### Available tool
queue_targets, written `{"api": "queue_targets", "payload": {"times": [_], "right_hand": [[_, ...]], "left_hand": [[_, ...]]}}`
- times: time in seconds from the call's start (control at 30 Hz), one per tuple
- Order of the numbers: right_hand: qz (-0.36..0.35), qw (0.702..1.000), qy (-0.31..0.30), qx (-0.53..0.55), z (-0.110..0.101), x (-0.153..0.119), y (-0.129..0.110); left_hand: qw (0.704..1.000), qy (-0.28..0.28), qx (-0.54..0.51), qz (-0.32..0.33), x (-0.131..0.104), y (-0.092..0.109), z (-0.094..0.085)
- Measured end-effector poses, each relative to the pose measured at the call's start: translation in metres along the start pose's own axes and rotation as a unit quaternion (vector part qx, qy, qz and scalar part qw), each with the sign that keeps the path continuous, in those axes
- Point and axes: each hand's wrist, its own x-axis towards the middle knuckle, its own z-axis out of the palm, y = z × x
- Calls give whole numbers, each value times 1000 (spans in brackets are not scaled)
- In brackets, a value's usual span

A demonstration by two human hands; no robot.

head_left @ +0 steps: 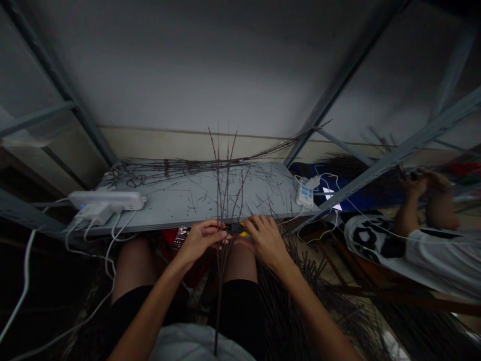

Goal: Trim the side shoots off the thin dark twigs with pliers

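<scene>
My left hand (205, 240) is closed around a thin dark branched twig (219, 281), which stands upright over my lap with its tips spreading above the shelf. Close by on the right, my right hand (263, 238) grips pliers (243, 229) with yellow-and-black handles. The dark jaws of this tool point left at the twig beside my left fingers; whether they touch the stem I cannot tell. Long dark twigs (176, 166) lie along the back of the grey metal shelf (169, 200), and short cut bits are scattered over its surface.
A white power strip (108, 199) with plugs and cables sits at the shelf's left end. Another power block (305, 193) stands at the right by a metal upright. A twig heap (296, 301) lies below right. At far right a co-worker's hands (424, 181) are busy near twigs.
</scene>
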Motion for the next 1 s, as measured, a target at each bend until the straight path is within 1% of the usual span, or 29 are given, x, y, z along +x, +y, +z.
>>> {"api": "queue_targets", "payload": {"times": [0.1, 0.17, 0.23, 0.3, 0.33, 0.37, 0.43, 0.5, 0.53, 0.57, 0.7, 0.8, 0.83, 0.97, 1.0], "right_hand": [[-29, 1000, -11, -1, 2, 5, 8], [-21, 999, -20, 45, 8, 7, 11], [7, 995, -15, 103, 14, 8, 10], [68, 982, 21, 177, 18, 10, 5], [108, 968, 45, 221, 18, 11, 2], [151, 948, 69, 272, 17, 13, -2], [224, 890, 102, 385, 13, 18, -11], [254, 842, 113, 461, 6, 26, -18], [261, 827, 118, 484, 2, 32, -21], [264, 817, 125, 496, -1, 37, -23], [257, 796, 153, 526, -6, 61, -27], [251, 763, 167, 572, -3, 73, -28], [254, 751, 172, 585, -2, 75, -28], [272, 703, 187, 630, 6, 74, -34], [274, 694, 191, 638, 8, 73, -35]], "left_hand": [[1000, 8, 2, 2, 0, -1, -1], [1000, 18, 2, 2, 0, -2, -1], [1000, 27, 0, 4, 1, -2, 0], [999, 34, -1, 9, 1, -2, -1], [999, 36, -1, 11, 1, -2, -1], [999, 37, -1, 14, 0, -2, -1], [999, 37, -1, 16, 1, -3, -1], [999, 32, -3, 15, 1, -3, -1], [1000, 28, -4, 13, 2, -2, 0], [1000, 25, -4, 11, 3, -2, 1], [1000, 15, 6, 6, 5, 1, 7], [1000, 14, 8, 10, 6, 1, 11], [1000, 25, 5, 16, 6, 1, 12], [992, 110, 1, 65, 9, 2, 15], [990, 123, 4, 73, 12, 3, 15]]}}
